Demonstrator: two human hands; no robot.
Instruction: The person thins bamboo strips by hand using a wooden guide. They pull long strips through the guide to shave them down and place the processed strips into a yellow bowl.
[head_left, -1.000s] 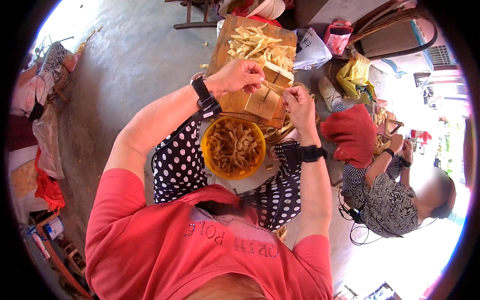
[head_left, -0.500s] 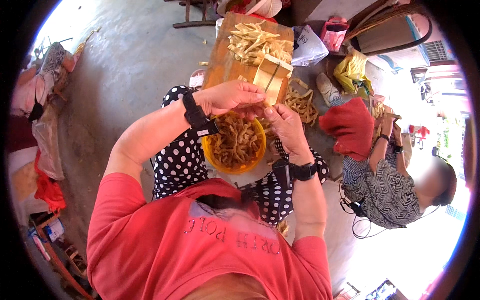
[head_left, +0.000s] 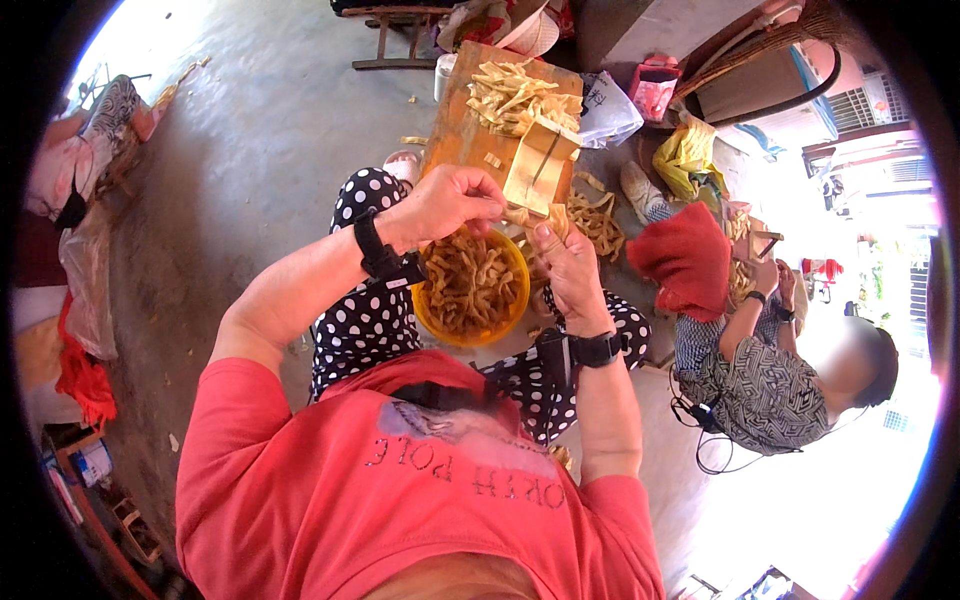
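Fingers (head_left: 545,238) of the right hand (head_left: 572,270) are closed in a pinch on a pale, yellowish strip (head_left: 557,217), which sits above the thumb, just past the near end of the slotted wooden block. The left hand (head_left: 445,205) faces it from the other side, thumb and forefinger drawn narrow near the strip's left part; whether they grip it, I cannot tell. Right beyond the hands, the slotted block (head_left: 527,180), light in colour with a dark groove along its length and a raised piece at its far end, lies on the wooden bench (head_left: 448,135). Behind that block, a heap of pale strips (head_left: 515,95) covers part of the far end of the bench. Below the hands, between the knees in spotted trousers (head_left: 365,335), stands a yellow bowl (head_left: 521,310), well filled with browner curled pieces (head_left: 465,285). To the right of the bench, more loose strips (head_left: 597,225) lie in a tangle. A dark band (head_left: 372,245) circles the left wrist, and another (head_left: 598,348) the right. Farther right, a co-worker in a patterned shirt (head_left: 765,400) sits with a red cloth (head_left: 682,262) over the lap, near a yellow bag (head_left: 685,160). Past the bench's right edge lies a white plastic bag (head_left: 607,112).
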